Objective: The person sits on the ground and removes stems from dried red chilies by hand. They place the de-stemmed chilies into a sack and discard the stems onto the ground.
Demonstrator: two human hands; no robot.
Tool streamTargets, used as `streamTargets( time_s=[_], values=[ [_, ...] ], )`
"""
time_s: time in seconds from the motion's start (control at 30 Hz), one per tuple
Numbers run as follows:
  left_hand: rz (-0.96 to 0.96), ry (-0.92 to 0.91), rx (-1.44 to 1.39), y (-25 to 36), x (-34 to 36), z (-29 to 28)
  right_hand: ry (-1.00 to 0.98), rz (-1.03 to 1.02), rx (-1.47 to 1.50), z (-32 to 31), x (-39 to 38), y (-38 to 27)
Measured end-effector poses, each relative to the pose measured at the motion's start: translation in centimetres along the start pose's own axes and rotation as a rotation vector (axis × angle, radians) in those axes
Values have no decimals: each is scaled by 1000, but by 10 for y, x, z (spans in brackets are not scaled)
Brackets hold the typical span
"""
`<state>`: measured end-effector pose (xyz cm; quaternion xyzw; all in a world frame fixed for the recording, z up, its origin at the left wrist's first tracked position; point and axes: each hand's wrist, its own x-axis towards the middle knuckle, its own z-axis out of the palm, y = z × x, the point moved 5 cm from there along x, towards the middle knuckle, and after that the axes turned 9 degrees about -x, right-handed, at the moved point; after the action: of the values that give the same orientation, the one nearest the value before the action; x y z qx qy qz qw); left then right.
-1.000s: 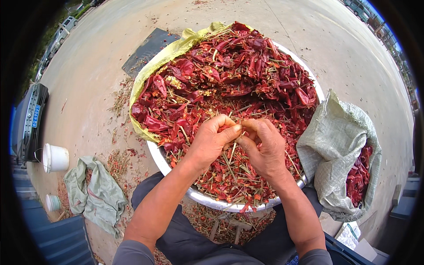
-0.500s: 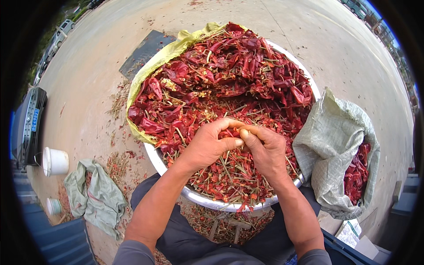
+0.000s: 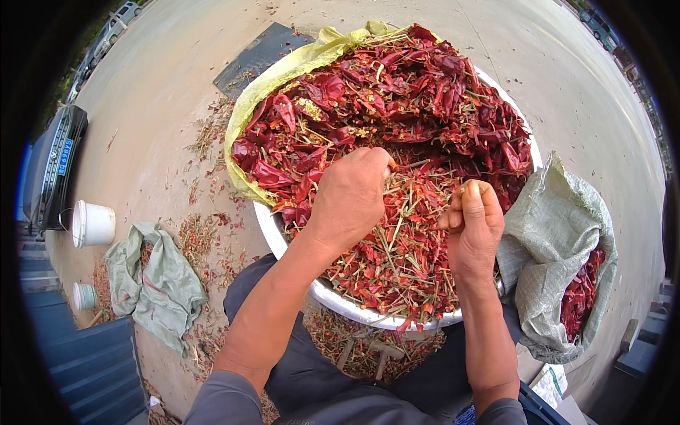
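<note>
In the head view, dried red peppers (image 3: 432, 92) heap inside a round metal basin (image 3: 271, 230), wrinkled and papery, likely light and brittle, best pinched gently near the stem. Thin straw-like stalks (image 3: 401, 230) lie among them. The left hand (image 3: 350, 195) and right hand (image 3: 476, 230) have bent fingers; whether either of the 2 grasps anything, I cannot tell. A coarse woven sack (image 3: 542, 234) slumps beside the basin.

Peppers (image 3: 453, 99) are lying in a basin (image 3: 347, 307). A sack (image 3: 549, 230) is resting at its right, a mat (image 3: 255, 53) is lying beyond it leftward, and at left a bucket (image 3: 95, 225) is standing behind a bag (image 3: 168, 287).
</note>
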<state>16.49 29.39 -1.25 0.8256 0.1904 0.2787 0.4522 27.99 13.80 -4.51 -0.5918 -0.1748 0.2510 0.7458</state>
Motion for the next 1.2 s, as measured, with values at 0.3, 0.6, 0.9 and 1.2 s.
streamTargets(
  time_s=[0.3,0.6,0.9,1.2],
  values=[
    [-474,90,-1073,-31,-8,-49,-615,-490,-1188,87,-39,45],
    [-466,134,-1206,-34,-2,-51,-812,-762,-1712,92,-23,65],
    [-462,23,-346,-43,-4,-46,-475,-581,-1613,3,8,30],
    [-389,-468,693,-76,-40,-30,-287,-561,-1594,-3,25,17]
  ],
)
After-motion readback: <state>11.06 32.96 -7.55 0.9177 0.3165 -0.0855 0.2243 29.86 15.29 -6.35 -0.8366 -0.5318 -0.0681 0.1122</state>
